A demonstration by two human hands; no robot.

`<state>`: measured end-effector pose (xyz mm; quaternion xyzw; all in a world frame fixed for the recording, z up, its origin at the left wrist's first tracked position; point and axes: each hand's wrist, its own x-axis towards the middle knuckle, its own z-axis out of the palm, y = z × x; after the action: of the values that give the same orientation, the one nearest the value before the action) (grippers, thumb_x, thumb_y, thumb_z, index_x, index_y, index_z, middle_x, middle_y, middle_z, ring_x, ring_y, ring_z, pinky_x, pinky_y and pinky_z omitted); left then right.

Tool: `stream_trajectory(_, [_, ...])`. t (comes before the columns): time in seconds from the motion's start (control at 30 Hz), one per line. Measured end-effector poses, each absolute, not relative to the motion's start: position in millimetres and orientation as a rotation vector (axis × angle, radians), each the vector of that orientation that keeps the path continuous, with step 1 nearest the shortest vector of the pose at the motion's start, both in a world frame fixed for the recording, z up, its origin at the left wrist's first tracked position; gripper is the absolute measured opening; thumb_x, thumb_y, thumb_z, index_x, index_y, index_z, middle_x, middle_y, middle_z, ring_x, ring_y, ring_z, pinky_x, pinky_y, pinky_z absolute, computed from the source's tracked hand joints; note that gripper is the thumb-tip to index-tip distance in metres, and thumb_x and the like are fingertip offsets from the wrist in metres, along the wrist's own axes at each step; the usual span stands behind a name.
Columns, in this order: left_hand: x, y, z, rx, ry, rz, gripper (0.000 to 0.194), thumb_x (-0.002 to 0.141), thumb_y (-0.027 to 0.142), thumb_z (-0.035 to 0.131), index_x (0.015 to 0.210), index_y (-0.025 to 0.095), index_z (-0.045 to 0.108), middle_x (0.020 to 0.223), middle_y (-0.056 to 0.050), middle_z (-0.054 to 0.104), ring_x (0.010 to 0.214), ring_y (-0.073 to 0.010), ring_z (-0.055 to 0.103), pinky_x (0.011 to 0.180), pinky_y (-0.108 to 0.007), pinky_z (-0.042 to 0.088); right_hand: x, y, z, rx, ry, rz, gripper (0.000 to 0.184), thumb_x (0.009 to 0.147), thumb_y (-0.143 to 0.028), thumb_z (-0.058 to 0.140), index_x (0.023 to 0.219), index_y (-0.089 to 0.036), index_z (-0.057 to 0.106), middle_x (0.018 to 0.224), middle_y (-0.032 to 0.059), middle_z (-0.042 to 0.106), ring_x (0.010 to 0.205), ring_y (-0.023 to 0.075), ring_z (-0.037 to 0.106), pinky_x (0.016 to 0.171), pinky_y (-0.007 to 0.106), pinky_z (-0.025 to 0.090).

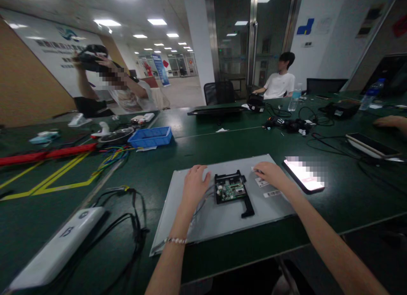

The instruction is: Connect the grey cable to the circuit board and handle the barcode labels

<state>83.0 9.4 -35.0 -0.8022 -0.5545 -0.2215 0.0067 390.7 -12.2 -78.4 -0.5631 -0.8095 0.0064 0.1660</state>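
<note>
A light grey flat panel [219, 227] lies on the green table before me, with a printed label [272, 193] on its right part. On its middle sits a black plastic bracket [249, 208] around a green circuit board [231, 192]. My left hand [194, 187] rests on the panel left of the bracket, thumb apart from the fingers, holding nothing that I can see. Thin grey wires [203, 201] run beside it. Near the panel's upper right, my right hand [270, 175] is closed, its fingertips pinched together around something too small to name.
A lit phone [303, 175] lies right of the panel. At the left are a white power bank [60, 248], black cables [135, 227] and a blue tray [151, 137]. A black flat device [219, 111], bottles and cables stand farther back. Two people are across the table; another person's hand [389, 122] is at right.
</note>
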Motion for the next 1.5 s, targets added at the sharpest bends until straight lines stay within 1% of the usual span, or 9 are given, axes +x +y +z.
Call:
stream_trajectory(0.1, [94.9, -0.9, -30.7, -2.918, -1.437, -0.626, 0.058, 0.085, 0.05, 0.048, 0.135, 0.022, 0.037, 0.138, -0.01, 0.04, 0.127, -0.0258, 0.037, 0.104, -0.042, 0.033, 386.5, -10.7, -74.2, -1.657, -2.335, -0.046, 0.022, 0.09, -0.019, 0.047, 0.1, -0.017, 0.066, 0.102, 0.0092, 0.067, 0.1, 0.0195, 0.059, 0.088, 0.029, 0.041])
stream_trajectory(0.2, [97.1, -8.2, -32.0, -3.093, -1.405, -0.389, 0.082, 0.076, 0.063, 0.053, 0.142, 0.025, 0.023, 0.15, -0.011, 0.021, 0.135, -0.0313, 0.023, 0.107, -0.047, 0.027, 383.9, -10.4, -73.8, -1.69, -2.32, -0.054, 0.024, 0.091, -0.018, 0.044, 0.099, -0.016, 0.066, 0.099, 0.0097, 0.068, 0.097, 0.0201, 0.06, 0.087, 0.029, 0.042])
stream_trajectory(0.3, [90.9, -8.4, -36.0, -3.106, -1.502, -0.3, 0.092, 0.072, 0.068, 0.052, 0.144, 0.025, 0.015, 0.152, -0.012, 0.013, 0.137, -0.0338, 0.019, 0.107, -0.05, 0.024, 383.4, -10.9, -75.0, -1.716, -2.236, -0.044, 0.025, 0.092, -0.021, 0.043, 0.099, -0.016, 0.066, 0.099, 0.0096, 0.068, 0.096, 0.0202, 0.061, 0.086, 0.029, 0.042])
stream_trajectory(0.4, [83.3, -4.2, -39.6, -3.166, -1.501, -0.232, 0.1, 0.07, 0.069, 0.054, 0.145, 0.022, 0.008, 0.152, -0.013, 0.013, 0.137, -0.0327, 0.02, 0.108, -0.048, 0.024, 378.3, -10.6, -70.7, -1.712, -2.142, -0.041, 0.026, 0.092, -0.023, 0.042, 0.104, -0.016, 0.064, 0.103, 0.0089, 0.067, 0.096, 0.0196, 0.061, 0.086, 0.028, 0.042])
stream_trajectory(0.6, [81.0, -0.1, -44.3, -3.231, -1.407, -0.295, 0.106, 0.065, 0.062, 0.062, 0.145, 0.02, 0.008, 0.148, -0.015, 0.024, 0.134, -0.0318, 0.026, 0.108, -0.046, 0.025, 334.5, -2.3, -42.3, -1.6, -2.191, -0.046, 0.024, 0.093, -0.023, 0.041, 0.104, -0.018, 0.062, 0.101, 0.0072, 0.068, 0.093, 0.0188, 0.061, 0.08, 0.026, 0.042])
stream_trajectory(0.87, [83.0, -2.7, -44.4, -3.306, -1.425, -0.419, 0.108, 0.064, 0.057, 0.066, 0.145, 0.019, 0.004, 0.146, -0.015, 0.022, 0.133, -0.0307, 0.029, 0.108, -0.044, 0.028, 273.2, 12.9, -44.5, -1.544, -2.43, 0.033, 0.025, 0.093, -0.019, 0.039, 0.1, -0.016, 0.063, 0.095, 0.009, 0.069, 0.092, 0.0207, 0.062, 0.079, 0.027, 0.042])
stream_trajectory(1.1, [83.0, -2.3, -47.5, -3.285, -1.389, -0.433, 0.106, 0.066, 0.057, 0.065, 0.145, 0.019, 0.005, 0.144, -0.015, 0.025, 0.133, -0.0304, 0.028, 0.109, -0.043, 0.026, 270.8, 11.4, -54.0, -1.512, -2.461, 0.092, 0.026, 0.091, -0.018, 0.039, 0.097, -0.015, 0.065, 0.097, 0.0105, 0.068, 0.095, 0.0213, 0.061, 0.082, 0.027, 0.042])
stream_trajectory(1.37, [81.8, -1.3, -49.6, -3.27, -1.403, -0.346, 0.105, 0.069, 0.06, 0.061, 0.145, 0.017, 0.004, 0.148, -0.017, 0.02, 0.135, -0.0317, 0.023, 0.109, -0.044, 0.026, 271.2, 9.2, -52.4, -1.474, -2.467, 0.15, 0.028, 0.091, -0.016, 0.037, 0.101, -0.016, 0.064, 0.1, 0.0104, 0.067, 0.096, 0.0197, 0.06, 0.085, 0.026, 0.04])
stream_trajectory(1.5, [79.6, 0.9, -55.7, -3.255, -1.383, -0.354, 0.105, 0.069, 0.061, 0.06, 0.145, 0.017, 0.003, 0.148, -0.017, 0.019, 0.136, -0.0321, 0.022, 0.11, -0.045, 0.024, 272.5, 9.3, -54.0, -1.459, -2.471, 0.179, 0.029, 0.09, -0.014, 0.037, 0.098, -0.015, 0.065, 0.101, 0.0108, 0.067, 0.098, 0.0192, 0.059, 0.086, 0.026, 0.04])
